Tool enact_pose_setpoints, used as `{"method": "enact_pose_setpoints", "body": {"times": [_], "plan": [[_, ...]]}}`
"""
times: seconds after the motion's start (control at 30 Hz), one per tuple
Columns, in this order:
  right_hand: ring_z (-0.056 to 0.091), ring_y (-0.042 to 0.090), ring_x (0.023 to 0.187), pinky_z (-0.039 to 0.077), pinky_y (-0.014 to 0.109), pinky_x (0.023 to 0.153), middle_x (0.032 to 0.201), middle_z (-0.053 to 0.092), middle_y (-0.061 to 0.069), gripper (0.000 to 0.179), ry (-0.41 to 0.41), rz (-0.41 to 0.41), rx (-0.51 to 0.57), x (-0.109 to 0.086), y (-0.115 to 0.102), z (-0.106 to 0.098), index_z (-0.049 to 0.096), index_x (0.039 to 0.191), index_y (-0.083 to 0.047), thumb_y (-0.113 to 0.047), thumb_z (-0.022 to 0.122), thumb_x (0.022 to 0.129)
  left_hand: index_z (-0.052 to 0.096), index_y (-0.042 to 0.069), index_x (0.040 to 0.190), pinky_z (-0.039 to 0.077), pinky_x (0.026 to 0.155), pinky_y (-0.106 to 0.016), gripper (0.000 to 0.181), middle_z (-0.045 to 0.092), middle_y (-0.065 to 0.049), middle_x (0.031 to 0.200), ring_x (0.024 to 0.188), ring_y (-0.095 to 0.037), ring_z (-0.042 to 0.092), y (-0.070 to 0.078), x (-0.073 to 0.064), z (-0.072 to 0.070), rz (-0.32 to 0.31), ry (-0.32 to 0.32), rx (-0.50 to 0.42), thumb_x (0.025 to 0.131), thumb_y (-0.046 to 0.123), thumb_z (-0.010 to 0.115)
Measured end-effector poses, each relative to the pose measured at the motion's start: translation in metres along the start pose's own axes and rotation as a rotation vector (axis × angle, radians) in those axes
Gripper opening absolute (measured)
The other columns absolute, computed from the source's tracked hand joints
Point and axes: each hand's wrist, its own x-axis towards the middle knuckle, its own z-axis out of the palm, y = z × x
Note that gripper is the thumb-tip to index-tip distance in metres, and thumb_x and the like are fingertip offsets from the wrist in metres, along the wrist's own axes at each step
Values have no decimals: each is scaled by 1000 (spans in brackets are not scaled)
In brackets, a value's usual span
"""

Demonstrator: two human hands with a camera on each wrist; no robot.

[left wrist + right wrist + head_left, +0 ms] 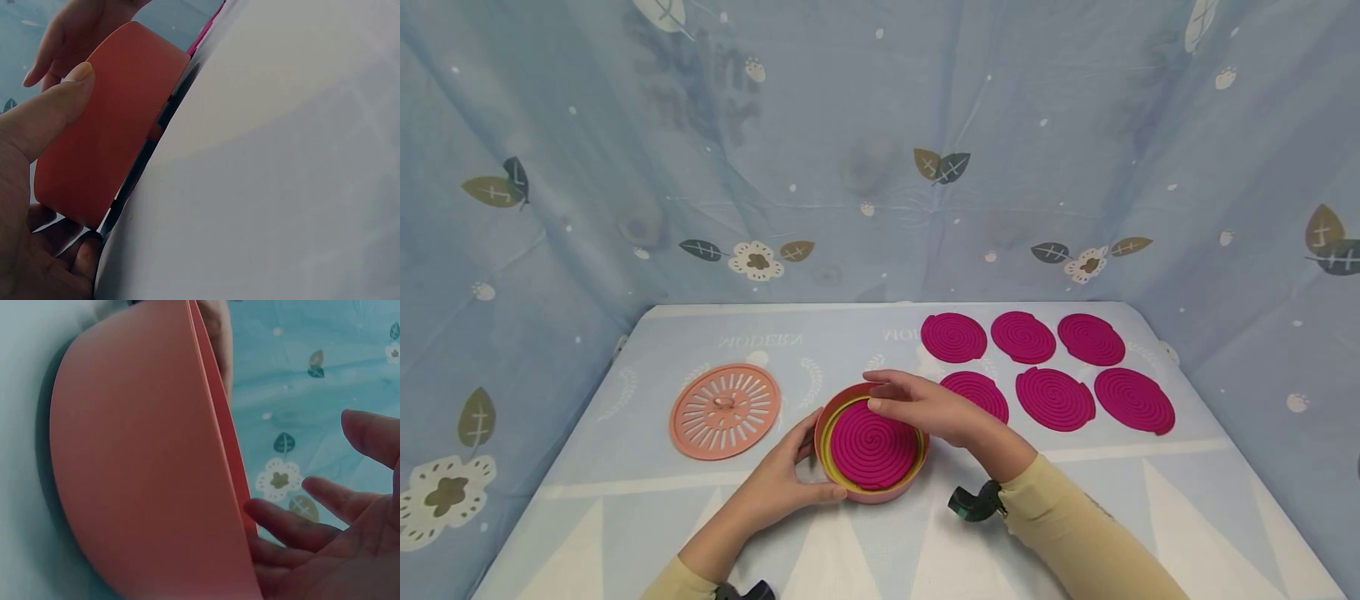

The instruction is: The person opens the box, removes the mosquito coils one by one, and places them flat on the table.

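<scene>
A round coral-pink mosquito coil box [872, 497] with a yellow inner ring [824, 446] stands on the table, a magenta mosquito coil [874, 446] lying flat inside. My left hand [786, 479] grips its left side, thumb against the front of the outer wall [119, 125] and the other fingers around the far side. Over the box's right rim hovers my right hand [925, 406], fingers extended and spread; in the right wrist view its fingertips [262, 512] are at the rim. Nothing is visible in that hand.
The box's slotted coral lid [724, 411] lies flat to the left. Several more magenta coils [1056, 399] lie in two rows at the back right, one partly behind my right forearm. A patterned blue curtain [880, 150] hangs along the table's back and sides.
</scene>
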Motion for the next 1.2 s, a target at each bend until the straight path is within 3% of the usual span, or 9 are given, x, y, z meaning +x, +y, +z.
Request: {"method": "enact_pose_setpoints", "body": {"times": [0.73, 1.2], "plan": [[42, 21, 136, 37, 46, 110, 145, 49, 6, 65, -9, 17, -19, -1, -3, 5, 45, 149, -24, -47, 66, 92, 29, 31, 155, 37, 110, -44, 115, 40, 9, 149, 128, -18, 51, 2, 0, -1, -3, 3, 11, 61, 49, 93], [48, 23, 131, 44, 46, 105, 144, 50, 5, 60, 9, 3, -9, -3, -6, -2, 44, 148, -33, -44, 65, 93, 30, 32, 154, 38, 110, -39, 114, 40, 11, 149, 129, -17, 50, 2, 0, -1, 1, 3, 1, 61, 47, 94]]}}
